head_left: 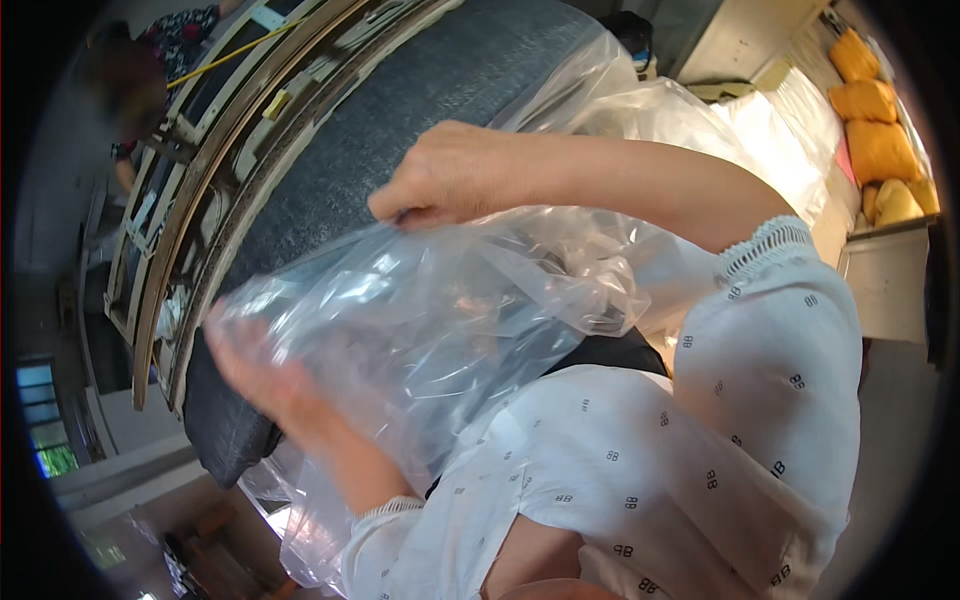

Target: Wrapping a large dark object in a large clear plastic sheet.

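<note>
A large clear plastic sheet or bag (430, 310) spreads in crumpled folds in front of me, partly over a dark grey padded surface (340, 160). My right hand (445, 175) is closed, pinching the upper edge of the plastic above that surface. To the left, my left hand (262, 365) is at the far left edge of the plastic. Motion and the shiny film blur its fingers, so their grip cannot be made out.
Beyond the dark surface runs a curved wooden rail (190, 235), with a yellow strip across the top. Another person (185, 40) is at the far left. Yellow-orange bundles (880, 150) are piled at the right, near more pale plastic (790, 130).
</note>
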Demonstrator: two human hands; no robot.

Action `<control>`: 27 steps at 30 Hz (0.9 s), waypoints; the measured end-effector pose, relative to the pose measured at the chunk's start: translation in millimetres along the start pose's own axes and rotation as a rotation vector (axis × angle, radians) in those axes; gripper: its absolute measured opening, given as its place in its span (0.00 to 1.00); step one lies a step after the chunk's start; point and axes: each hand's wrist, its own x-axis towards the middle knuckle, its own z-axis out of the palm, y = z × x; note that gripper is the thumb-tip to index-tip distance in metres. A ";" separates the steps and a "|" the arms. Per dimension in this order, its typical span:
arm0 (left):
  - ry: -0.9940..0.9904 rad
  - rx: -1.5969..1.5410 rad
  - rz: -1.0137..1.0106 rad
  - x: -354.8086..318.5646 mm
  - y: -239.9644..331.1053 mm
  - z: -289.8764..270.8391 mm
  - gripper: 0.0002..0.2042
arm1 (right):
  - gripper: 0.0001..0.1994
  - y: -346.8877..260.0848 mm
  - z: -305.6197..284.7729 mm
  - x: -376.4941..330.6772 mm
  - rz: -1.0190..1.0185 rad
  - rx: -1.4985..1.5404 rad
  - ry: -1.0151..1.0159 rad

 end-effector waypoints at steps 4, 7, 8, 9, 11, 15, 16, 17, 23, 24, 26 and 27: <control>0.003 0.619 0.832 43.4 44.4 -126.9 0.14 | 0.03 26.4 24.5 -56.8 0.042 -0.323 -0.087; 0.203 0.551 0.793 41.4 94.4 -209.3 0.16 | 0.01 45.8 32.0 -77.1 0.036 -0.341 0.045; 0.270 0.911 0.971 50.6 99.2 -242.3 0.16 | 0.01 34.1 27.8 -80.2 0.067 -0.311 0.184; 0.274 0.926 0.966 63.3 105.8 -266.6 0.16 | 0.05 30.1 20.5 -73.4 -0.003 -0.265 0.359; 0.491 0.803 0.984 105.4 112.3 -316.5 0.16 | 0.08 -10.3 -6.7 -72.8 0.135 0.303 0.173; 0.624 1.172 0.882 190.5 101.4 -393.4 0.15 | 0.09 -49.2 16.4 -110.3 0.102 0.756 -0.499; 0.613 1.280 0.867 199.3 92.1 -388.1 0.14 | 0.10 -40.6 36.0 -133.9 0.175 0.757 -0.652; 0.596 1.382 0.846 209.7 78.5 -381.0 0.14 | 0.11 -27.1 48.6 -160.7 0.270 0.509 -0.667; 0.114 1.308 0.812 267.6 -18.5 -307.9 0.14 | 0.09 81.2 4.7 -299.1 1.132 -0.605 -1.074; 0.115 1.254 0.786 289.4 -36.7 -323.1 0.14 | 0.07 101.8 -13.6 -328.3 1.102 -0.731 -0.925; 0.193 1.233 0.779 302.2 -50.4 -294.4 0.14 | 0.07 131.3 -59.5 -373.5 1.169 -1.023 -0.690; 0.207 1.214 0.771 303.5 -49.7 -289.5 0.14 | 0.08 148.4 -88.6 -372.0 1.184 -1.110 -0.525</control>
